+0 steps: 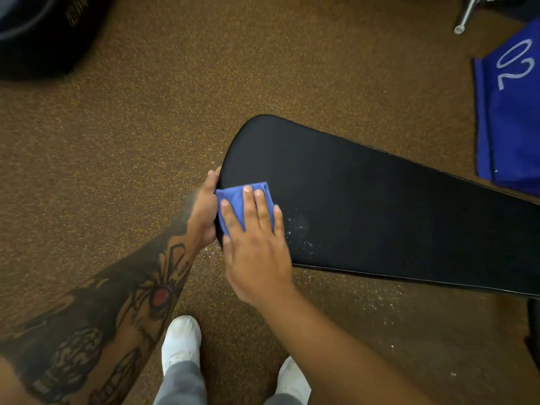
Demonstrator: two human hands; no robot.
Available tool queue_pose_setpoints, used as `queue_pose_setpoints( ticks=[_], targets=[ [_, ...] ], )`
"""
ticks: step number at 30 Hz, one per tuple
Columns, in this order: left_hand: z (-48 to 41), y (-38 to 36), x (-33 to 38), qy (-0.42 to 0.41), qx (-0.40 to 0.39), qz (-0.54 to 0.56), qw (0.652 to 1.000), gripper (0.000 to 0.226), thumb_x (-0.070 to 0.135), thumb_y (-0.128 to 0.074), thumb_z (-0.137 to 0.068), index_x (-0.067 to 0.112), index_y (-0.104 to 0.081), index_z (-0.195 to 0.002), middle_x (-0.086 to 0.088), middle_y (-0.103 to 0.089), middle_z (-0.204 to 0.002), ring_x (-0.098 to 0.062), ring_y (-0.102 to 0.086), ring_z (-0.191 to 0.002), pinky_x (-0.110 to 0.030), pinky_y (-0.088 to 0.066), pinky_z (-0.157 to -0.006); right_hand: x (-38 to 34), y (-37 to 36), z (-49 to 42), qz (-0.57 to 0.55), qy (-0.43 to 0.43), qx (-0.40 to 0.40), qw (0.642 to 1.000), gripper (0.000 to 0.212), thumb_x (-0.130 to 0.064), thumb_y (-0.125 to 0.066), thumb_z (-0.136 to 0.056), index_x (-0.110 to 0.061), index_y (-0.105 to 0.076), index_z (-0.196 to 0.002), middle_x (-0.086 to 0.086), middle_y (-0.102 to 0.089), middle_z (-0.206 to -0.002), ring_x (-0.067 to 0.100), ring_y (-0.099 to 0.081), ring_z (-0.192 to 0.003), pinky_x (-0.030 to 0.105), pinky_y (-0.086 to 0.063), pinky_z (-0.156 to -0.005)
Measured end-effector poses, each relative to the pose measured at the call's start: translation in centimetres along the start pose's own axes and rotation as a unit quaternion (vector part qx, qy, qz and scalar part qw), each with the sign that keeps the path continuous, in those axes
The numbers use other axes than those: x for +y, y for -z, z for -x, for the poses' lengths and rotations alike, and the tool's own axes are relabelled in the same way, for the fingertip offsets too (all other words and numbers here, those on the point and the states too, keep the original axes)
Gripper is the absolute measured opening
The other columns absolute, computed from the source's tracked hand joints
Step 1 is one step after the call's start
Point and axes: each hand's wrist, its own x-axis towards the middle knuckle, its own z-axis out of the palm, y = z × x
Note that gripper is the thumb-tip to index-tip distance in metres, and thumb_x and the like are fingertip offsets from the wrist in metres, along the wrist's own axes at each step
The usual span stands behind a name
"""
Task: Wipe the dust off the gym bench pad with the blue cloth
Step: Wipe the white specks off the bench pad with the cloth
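Note:
The long black gym bench pad (365, 200) runs from the centre of the view out to the right edge. A folded blue cloth (238, 198) lies on its near-left end. My right hand (257, 249) rests flat on the cloth, fingers spread, pressing it onto the pad. My left hand (204, 211) grips the rounded left edge of the pad beside the cloth. White dust specks (304, 232) sit on the pad just right of my right hand.
Brown speckled rubber floor (146, 141) surrounds the bench, with white dust scattered below the pad. A blue fabric item marked "02" (511, 112) is at the right. A dark round object (43, 33) sits top left, a metal bar (464, 16) top right. My white shoes (181, 340) stand below.

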Motion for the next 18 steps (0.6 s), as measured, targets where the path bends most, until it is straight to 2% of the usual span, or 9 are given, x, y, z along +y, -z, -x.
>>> queue_pose_setpoints(
  ticks=[3,5,7,11,14,16,18],
  targets=[
    [-0.1,-0.5,0.0,-0.014,0.032,-0.072,0.997,0.065,0.064,-0.032,-0.099,0.017,-0.067,-0.126,-0.005,-0.072,-0.121,-0.019,-0.069,-0.110,-0.039,-0.050,-0.104,2.6,-0.3,1.9,0.021,-0.038,0.017,0.999,0.057,-0.040,-0.029,-0.102,-0.025,-0.022,-0.156,0.013,-0.010,-0.166,0.029,-0.002,-0.153,0.052,-0.007,-0.122],
    [-0.2,-0.4,-0.1,-0.034,0.076,-0.096,0.992,0.059,0.063,-0.033,-0.099,0.022,-0.072,-0.114,0.000,-0.076,-0.110,-0.014,-0.073,-0.099,-0.037,-0.055,-0.093,3.3,-0.2,1.4,0.023,-0.073,0.026,0.997,0.057,-0.039,-0.027,-0.101,-0.024,-0.025,-0.155,0.015,-0.012,-0.165,0.029,-0.005,-0.153,0.053,-0.008,-0.122],
    [0.1,-0.8,-0.1,-0.048,0.081,-0.117,0.989,0.056,0.057,-0.027,-0.103,0.023,-0.072,-0.105,0.003,-0.077,-0.102,-0.010,-0.074,-0.089,-0.031,-0.057,-0.081,2.9,0.0,0.4,0.016,-0.106,0.033,0.994,0.057,-0.039,-0.024,-0.100,-0.025,-0.024,-0.156,0.015,-0.010,-0.165,0.029,-0.003,-0.153,0.053,-0.007,-0.122],
    [0.7,-1.3,0.1,-0.061,0.087,-0.135,0.985,0.054,0.053,-0.027,-0.104,0.024,-0.071,-0.096,0.006,-0.077,-0.095,-0.009,-0.074,-0.088,-0.030,-0.056,-0.082,2.2,-0.2,0.0,0.003,-0.145,0.051,0.988,0.056,-0.038,-0.024,-0.102,-0.025,-0.020,-0.156,0.015,-0.005,-0.166,0.029,0.002,-0.153,0.051,0.000,-0.121],
    [0.7,-1.2,-0.1,-0.088,0.091,-0.146,0.981,0.050,0.051,-0.028,-0.105,0.027,-0.070,-0.096,0.005,-0.075,-0.105,-0.008,-0.072,-0.094,-0.032,-0.054,-0.088,2.2,-0.7,2.7,-0.012,-0.125,0.053,0.991,0.056,-0.037,-0.023,-0.103,-0.023,-0.018,-0.157,0.014,-0.007,-0.166,0.028,0.002,-0.153,0.051,-0.004,-0.122],
    [0.9,-1.6,0.1,-0.096,0.094,-0.155,0.979,0.048,0.049,-0.027,-0.106,0.028,-0.069,-0.097,0.007,-0.074,-0.103,-0.006,-0.071,-0.091,-0.029,-0.053,-0.083,2.5,-1.1,4.7,0.008,-0.091,0.038,0.995,0.056,-0.037,-0.023,-0.103,-0.021,-0.017,-0.157,0.014,-0.010,-0.165,0.029,-0.001,-0.153,0.051,-0.008,-0.122],
    [1.1,-1.7,0.0,-0.086,0.096,-0.169,0.977,0.048,0.050,-0.027,-0.105,0.028,-0.069,-0.100,0.009,-0.073,-0.101,-0.005,-0.069,-0.091,-0.026,-0.052,-0.080,4.3,-1.0,4.4,0.026,-0.097,0.048,0.994,0.056,-0.037,-0.025,-0.102,-0.019,-0.024,-0.155,0.014,-0.015,-0.164,0.029,-0.007,-0.153,0.050,-0.007,-0.122]
  ],
)
